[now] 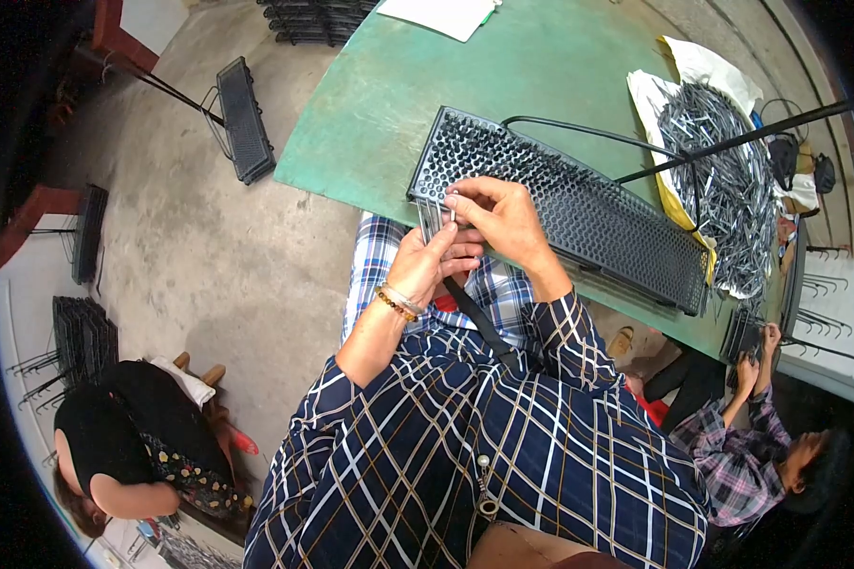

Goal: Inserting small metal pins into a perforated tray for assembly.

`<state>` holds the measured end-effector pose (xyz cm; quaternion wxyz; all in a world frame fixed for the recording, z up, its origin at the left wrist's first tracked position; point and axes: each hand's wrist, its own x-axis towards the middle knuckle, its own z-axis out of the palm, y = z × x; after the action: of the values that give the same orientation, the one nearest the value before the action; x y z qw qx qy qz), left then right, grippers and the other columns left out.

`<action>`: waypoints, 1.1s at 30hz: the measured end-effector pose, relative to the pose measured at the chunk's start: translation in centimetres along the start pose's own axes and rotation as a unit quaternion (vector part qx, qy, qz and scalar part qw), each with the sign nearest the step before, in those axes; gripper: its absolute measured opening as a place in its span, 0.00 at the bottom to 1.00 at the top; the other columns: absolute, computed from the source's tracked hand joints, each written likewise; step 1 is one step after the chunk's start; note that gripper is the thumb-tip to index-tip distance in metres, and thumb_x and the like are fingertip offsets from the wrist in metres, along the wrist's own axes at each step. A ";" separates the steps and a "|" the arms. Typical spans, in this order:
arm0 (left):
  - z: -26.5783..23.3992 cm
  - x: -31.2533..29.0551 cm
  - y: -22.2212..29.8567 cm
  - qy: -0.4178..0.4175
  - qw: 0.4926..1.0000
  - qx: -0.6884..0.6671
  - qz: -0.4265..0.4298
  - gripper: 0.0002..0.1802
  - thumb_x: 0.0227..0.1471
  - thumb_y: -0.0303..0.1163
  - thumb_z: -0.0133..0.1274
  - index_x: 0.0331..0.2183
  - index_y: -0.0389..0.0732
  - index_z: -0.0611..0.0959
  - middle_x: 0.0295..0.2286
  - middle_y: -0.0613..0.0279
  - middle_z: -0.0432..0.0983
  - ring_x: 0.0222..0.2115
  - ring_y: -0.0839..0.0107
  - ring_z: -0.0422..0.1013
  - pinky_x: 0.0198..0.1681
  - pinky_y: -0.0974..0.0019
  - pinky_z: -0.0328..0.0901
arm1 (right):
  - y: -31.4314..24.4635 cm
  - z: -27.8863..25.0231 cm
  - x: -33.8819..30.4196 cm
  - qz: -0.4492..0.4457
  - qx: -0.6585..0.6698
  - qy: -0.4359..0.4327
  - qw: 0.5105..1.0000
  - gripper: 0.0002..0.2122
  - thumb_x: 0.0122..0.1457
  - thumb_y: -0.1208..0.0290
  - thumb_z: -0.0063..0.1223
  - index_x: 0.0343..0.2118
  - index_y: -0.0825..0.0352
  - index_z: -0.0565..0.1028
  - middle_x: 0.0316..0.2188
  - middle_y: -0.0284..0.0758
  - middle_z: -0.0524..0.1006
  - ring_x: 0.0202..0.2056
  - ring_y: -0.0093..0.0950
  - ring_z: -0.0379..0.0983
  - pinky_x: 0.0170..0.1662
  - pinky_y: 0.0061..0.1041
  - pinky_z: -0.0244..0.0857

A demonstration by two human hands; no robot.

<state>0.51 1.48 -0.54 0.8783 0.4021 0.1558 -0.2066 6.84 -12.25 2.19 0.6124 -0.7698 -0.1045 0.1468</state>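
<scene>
A long black tray [626, 239] with rows of holes lies slantwise on the green table, its near-left corner close to my fingers. Dark stubs stand up from many holes toward its left and far side. My left hand [429, 264], with beads at the wrist, is closed around several thin grey metal rods [429, 218] just off the table's edge. The fingers of my right hand [505, 220] are pinched on the upper end of one rod beside that bunch. The lower ends of the rods are hidden by my left hand.
A heap of similar rods [716, 180] rests on a white and yellow sack at the right of the green table [370, 123]. A black bar [759, 136] crosses above the sack. Two people work nearby, at lower left and lower right. A paper [441, 13] lies at the far edge.
</scene>
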 end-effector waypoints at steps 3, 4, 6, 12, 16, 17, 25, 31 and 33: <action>0.0 0.1 0.1 -0.006 1.000 -0.016 0.004 0.16 0.59 0.35 0.42 0.45 0.34 0.70 0.36 0.50 0.75 0.33 0.66 0.74 0.35 0.66 0.72 | -0.5 0.1 0.7 -0.025 0.081 0.062 0.995 0.08 0.53 0.73 0.57 0.34 0.72 0.78 0.27 0.32 0.78 0.28 0.16 0.73 0.30 0.16 0.68; -0.1 0.2 0.1 -0.001 1.000 -0.020 -0.004 0.17 0.60 0.35 0.42 0.45 0.34 0.70 0.36 0.50 0.75 0.33 0.66 0.75 0.35 0.67 0.72 | -0.7 -0.1 1.1 -0.060 0.032 0.093 0.993 0.08 0.53 0.73 0.57 0.34 0.71 0.78 0.27 0.32 0.78 0.28 0.16 0.72 0.30 0.16 0.68; -0.2 0.3 0.2 0.004 1.000 -0.021 -0.013 0.17 0.60 0.35 0.41 0.46 0.34 0.69 0.36 0.49 0.75 0.32 0.67 0.75 0.34 0.67 0.72 | -1.2 0.7 2.2 -0.156 -0.032 0.183 0.970 0.08 0.52 0.73 0.58 0.35 0.71 0.78 0.27 0.32 0.78 0.25 0.15 0.70 0.28 0.15 0.65; -1.2 0.0 -0.1 -0.004 0.999 0.011 -0.030 0.20 0.59 0.36 0.44 0.49 0.35 0.67 0.38 0.51 0.75 0.31 0.72 0.74 0.29 0.74 0.72 | 0.3 2.5 4.6 -0.244 -0.140 0.193 0.940 0.07 0.50 0.75 0.58 0.33 0.70 0.78 0.27 0.36 0.78 0.24 0.21 0.73 0.27 0.19 0.66; -1.4 0.1 0.0 -0.011 0.999 0.026 -0.039 0.18 0.58 0.36 0.45 0.47 0.35 0.68 0.37 0.51 0.75 0.30 0.73 0.74 0.27 0.74 0.71 | 1.3 2.4 4.8 -0.301 -0.206 0.192 0.911 0.06 0.49 0.75 0.59 0.31 0.68 0.78 0.27 0.37 0.77 0.27 0.30 0.74 0.29 0.24 0.66; -1.4 0.1 0.0 -0.006 0.999 0.019 -0.039 0.17 0.58 0.35 0.45 0.46 0.36 0.69 0.37 0.51 0.75 0.29 0.73 0.74 0.27 0.75 0.70 | 1.2 2.5 4.8 -0.332 -0.248 0.192 0.889 0.06 0.48 0.74 0.59 0.30 0.68 0.78 0.27 0.36 0.77 0.29 0.31 0.73 0.32 0.26 0.66; -1.0 0.1 0.1 -0.012 1.000 -0.006 -0.024 0.16 0.58 0.35 0.45 0.46 0.35 0.69 0.36 0.53 0.75 0.30 0.73 0.74 0.28 0.74 0.71 | 1.1 2.4 4.6 -0.363 -0.322 0.188 0.854 0.07 0.46 0.74 0.60 0.30 0.66 0.77 0.29 0.33 0.74 0.31 0.33 0.72 0.33 0.29 0.63; -1.2 0.0 0.3 0.000 1.000 -0.023 -0.021 0.15 0.59 0.32 0.43 0.45 0.33 0.70 0.34 0.52 0.76 0.30 0.70 0.75 0.30 0.71 0.73 | 0.8 2.4 4.6 -0.386 -0.318 0.177 0.848 0.06 0.46 0.74 0.59 0.29 0.65 0.77 0.29 0.33 0.74 0.30 0.32 0.71 0.33 0.30 0.62; -0.9 0.2 0.7 -0.003 0.998 -0.031 -0.047 0.16 0.58 0.33 0.43 0.46 0.35 0.70 0.37 0.50 0.75 0.32 0.66 0.75 0.31 0.68 0.72 | 0.8 2.0 4.5 -0.366 -0.332 0.169 0.853 0.06 0.46 0.74 0.59 0.29 0.65 0.77 0.30 0.33 0.74 0.31 0.32 0.71 0.34 0.30 0.62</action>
<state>0.91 2.53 -0.76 0.8803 0.3660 0.1781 -0.2439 10.28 -9.08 0.53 0.3380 -0.8465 -0.3158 -0.2637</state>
